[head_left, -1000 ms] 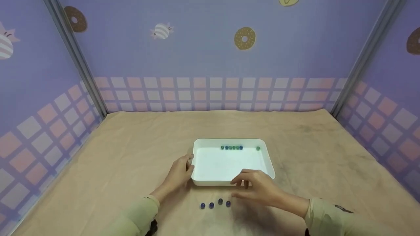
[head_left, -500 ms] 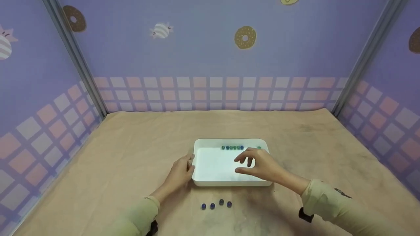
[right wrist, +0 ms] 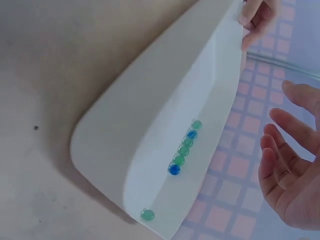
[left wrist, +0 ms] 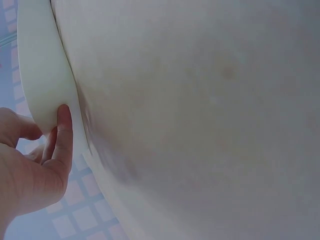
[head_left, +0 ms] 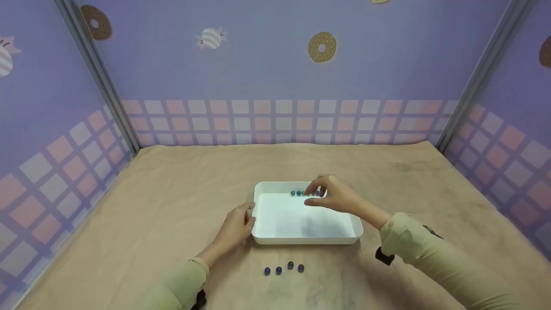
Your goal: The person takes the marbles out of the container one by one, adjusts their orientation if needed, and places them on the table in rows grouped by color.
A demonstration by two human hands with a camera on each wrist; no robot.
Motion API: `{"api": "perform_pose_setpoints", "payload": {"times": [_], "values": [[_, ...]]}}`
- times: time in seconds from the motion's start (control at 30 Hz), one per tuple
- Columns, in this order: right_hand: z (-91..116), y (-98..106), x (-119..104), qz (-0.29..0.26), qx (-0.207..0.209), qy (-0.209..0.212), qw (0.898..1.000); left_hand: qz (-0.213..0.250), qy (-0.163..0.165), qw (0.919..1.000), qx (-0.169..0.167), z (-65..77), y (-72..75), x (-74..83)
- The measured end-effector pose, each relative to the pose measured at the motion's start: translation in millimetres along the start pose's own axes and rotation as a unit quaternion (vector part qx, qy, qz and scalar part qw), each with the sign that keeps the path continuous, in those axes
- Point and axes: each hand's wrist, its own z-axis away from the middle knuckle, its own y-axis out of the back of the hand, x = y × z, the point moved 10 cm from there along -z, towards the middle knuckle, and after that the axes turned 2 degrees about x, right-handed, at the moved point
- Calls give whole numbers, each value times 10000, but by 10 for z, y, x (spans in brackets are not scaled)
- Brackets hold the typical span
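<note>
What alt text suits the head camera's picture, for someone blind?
A person's right hand hovers over a white tray, partly hiding a row of marbles along its far wall; the left hand touches the tray's left side. Four dark marbles lie on the table in front.

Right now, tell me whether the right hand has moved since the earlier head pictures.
Yes: the right hand has moved forward, from the white tray's near edge toward its far edge.

Booth (head_left: 267, 73), 3 patterned walls (head_left: 267, 86), metal posts (head_left: 100, 77)

The tan-covered table (head_left: 193, 181) bears 1 white tray (head_left: 273, 217) and 4 dark marbles (head_left: 279, 270).
</note>
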Motion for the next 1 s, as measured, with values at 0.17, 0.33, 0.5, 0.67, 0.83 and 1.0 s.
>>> {"api": "perform_pose_setpoints", "payload": {"times": [0.17, 0.33, 0.5, 0.67, 0.83, 1.0], "values": [[-108, -4, 84, 209, -259, -145, 9993, 23, -79, 9999, -93, 8, -1, 33], [-213, 7, 188, 329, -442, -260, 9981, 46, -38, 9999, -99, -3, 10, 29], [-370, 34, 255, 369, -518, -223, 9977, 62, -46, 10000, -47, -5, 35, 14], [-524, 1, 339, 325, -606, -202, 9974, 76, 15, 10000, -18, -6, 35, 8], [-630, -35, 407, 295, -743, -247, 9965, 39, 50, 10000, -38, -6, 13, 3], [-720, -47, 421, 243, -828, -118, 9962, -22, 86, 9999, -75, -1, 9, -5]]}}
